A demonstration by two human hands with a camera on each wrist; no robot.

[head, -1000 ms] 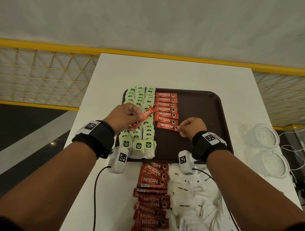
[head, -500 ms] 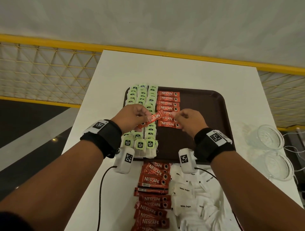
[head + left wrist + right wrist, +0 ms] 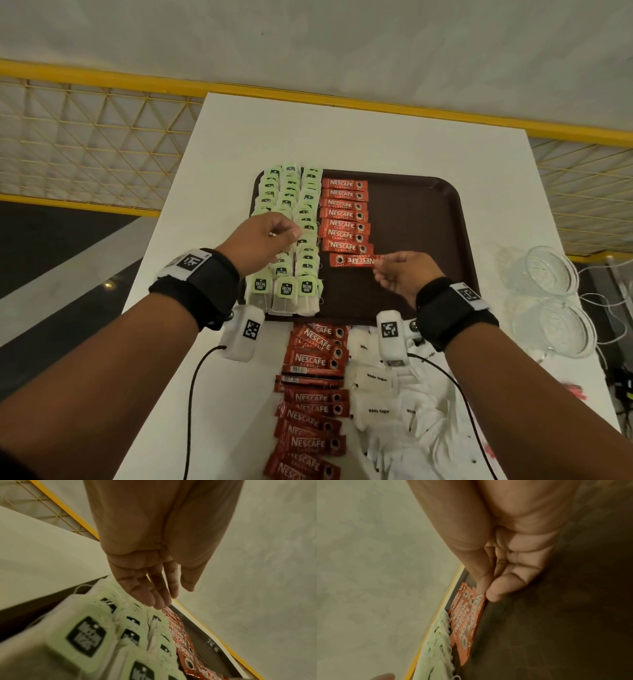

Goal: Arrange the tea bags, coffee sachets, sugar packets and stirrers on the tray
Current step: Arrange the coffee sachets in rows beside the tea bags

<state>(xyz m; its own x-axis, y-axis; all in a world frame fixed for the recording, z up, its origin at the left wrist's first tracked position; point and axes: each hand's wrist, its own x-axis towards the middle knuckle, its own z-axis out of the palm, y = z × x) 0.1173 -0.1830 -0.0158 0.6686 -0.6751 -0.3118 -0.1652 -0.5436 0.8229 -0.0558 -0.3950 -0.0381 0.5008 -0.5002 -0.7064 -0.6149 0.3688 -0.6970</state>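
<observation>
Head view: tray (image 3: pixel 428 205) status is partial. Tea bags (image 3: pixel 291 240) fill three columns along its 9 o'clock side. Just beside them, a sachet column (image 3: pixel 344 214) of seven runs from 12 o'clock downward. The right hand (image 3: pixel 404 277) pinches an eighth sachet (image 3: pixel 354 260) by its end between thumb and finger, at the foot of that column; right wrist view confirms the clamp. The left hand (image 3: pixel 270 240) hovers over the tea bags with fingers relaxed and slightly apart, holding nothing, per left wrist view.

Remaining, by judgement: loose sachets (image 3: pixel 311 401) and sugar packets (image 3: pixel 394 404) lie off the tray at 6 o'clock. The tray's 3 o'clock half is bare. No stirrers can be identified.
</observation>
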